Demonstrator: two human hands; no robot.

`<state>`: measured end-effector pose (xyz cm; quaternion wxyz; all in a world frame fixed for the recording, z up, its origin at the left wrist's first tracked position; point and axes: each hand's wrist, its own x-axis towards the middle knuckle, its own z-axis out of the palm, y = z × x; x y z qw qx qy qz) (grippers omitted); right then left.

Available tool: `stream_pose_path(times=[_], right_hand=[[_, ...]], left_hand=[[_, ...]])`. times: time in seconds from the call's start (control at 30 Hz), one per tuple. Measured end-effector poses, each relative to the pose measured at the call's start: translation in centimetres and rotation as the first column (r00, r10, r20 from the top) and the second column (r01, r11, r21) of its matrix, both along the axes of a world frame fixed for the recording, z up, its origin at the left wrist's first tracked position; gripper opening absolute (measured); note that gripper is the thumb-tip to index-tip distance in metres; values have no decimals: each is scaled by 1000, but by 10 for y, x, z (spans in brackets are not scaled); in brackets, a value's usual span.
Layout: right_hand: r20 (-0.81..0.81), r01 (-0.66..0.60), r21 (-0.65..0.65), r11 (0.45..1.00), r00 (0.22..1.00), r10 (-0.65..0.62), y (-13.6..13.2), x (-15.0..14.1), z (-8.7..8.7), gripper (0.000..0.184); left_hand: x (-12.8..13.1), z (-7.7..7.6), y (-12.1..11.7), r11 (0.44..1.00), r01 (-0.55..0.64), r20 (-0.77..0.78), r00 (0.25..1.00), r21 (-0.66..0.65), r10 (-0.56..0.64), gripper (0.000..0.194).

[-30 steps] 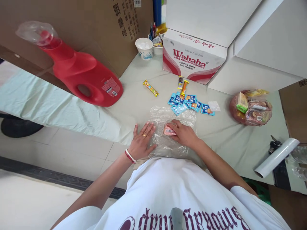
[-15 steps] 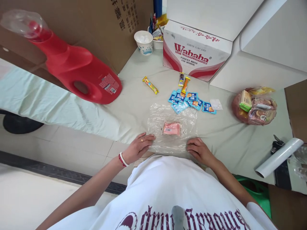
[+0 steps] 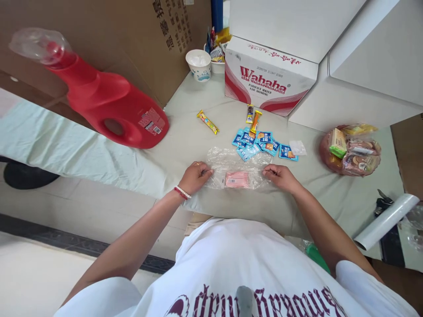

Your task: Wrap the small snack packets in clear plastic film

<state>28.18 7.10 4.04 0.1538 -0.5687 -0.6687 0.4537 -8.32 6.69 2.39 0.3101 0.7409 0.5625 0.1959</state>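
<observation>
A clear plastic sheet (image 3: 216,165) lies on the cloth-covered table, its near edge folded up. On it, partly beneath the film, rests a pink wrapped packet (image 3: 237,179) with a barcode. My left hand (image 3: 195,176) pinches the sheet's left side, fingers closed. At the right side my right hand (image 3: 279,176) pinches the film between thumb and fingers. Just beyond the sheet sit several blue snack sachets (image 3: 248,137), with an orange snack bar (image 3: 255,121) and a small dark-and-yellow packet (image 3: 250,113) behind them.
A yellow snack bar (image 3: 208,122) lies farther left. A red jug (image 3: 115,105) stands at left. Behind are a paper cup (image 3: 199,66) and a Wahaha carton (image 3: 269,79). To the right are a white tissue (image 3: 298,148), a filled snack bowl (image 3: 325,154) and a film roll (image 3: 386,221).
Both hands have moved away from my body, bringing the sheet's near edge up and over toward the pink packet. Their fingers went from lying on the film to pinching it.
</observation>
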Motion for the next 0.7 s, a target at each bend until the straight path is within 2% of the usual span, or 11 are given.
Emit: stream_pose_path(times=[0.1,0.17,0.27,0.3,0.37,0.43,0.5,0.6,0.63,0.67,0.7], right_hand=[[278,-57,47,997,960,41,2,-3,-5,22],[451,-96,207,974,893,-8,-4,-7,4,18],[476,-124,527,841,862,-171,-18,-23,24,27],[434,-160,578,800,891,-135,-22,-31,30,29],[359,-296,584,756,929,86,-29,-52,33,32],[337,-432,507,746,896,290,-31,-71,26,34],[332,-470,423,775,876,351,-30,-84,13,35],[278,-416,379,827,903,327,-26,-92,-2,33],[260,-400,382,833,912,318,-26,-92,-4,33],[245,-389,388,835,918,313,-26,-92,-5,33],[232,-380,396,836,922,309,-27,-92,-5,33]], left_hand=[[7,-7,-1,999,-17,-91,996,41,21,33],[11,-9,-7,997,-27,-143,989,66,36,32],[15,-11,-13,995,-62,-180,981,72,74,32],[16,-12,-13,995,-74,-183,979,70,86,31],[15,-15,-13,990,-108,-172,978,87,122,28],[11,-16,-11,969,-193,-143,966,155,216,21],[4,-11,-13,891,-349,-107,914,289,392,24],[-3,10,-28,647,-515,2,783,562,622,31],[0,18,-36,584,-498,41,782,641,622,29],[5,26,-45,562,-440,61,821,700,568,25],[14,33,-53,582,-340,49,888,739,456,24]])
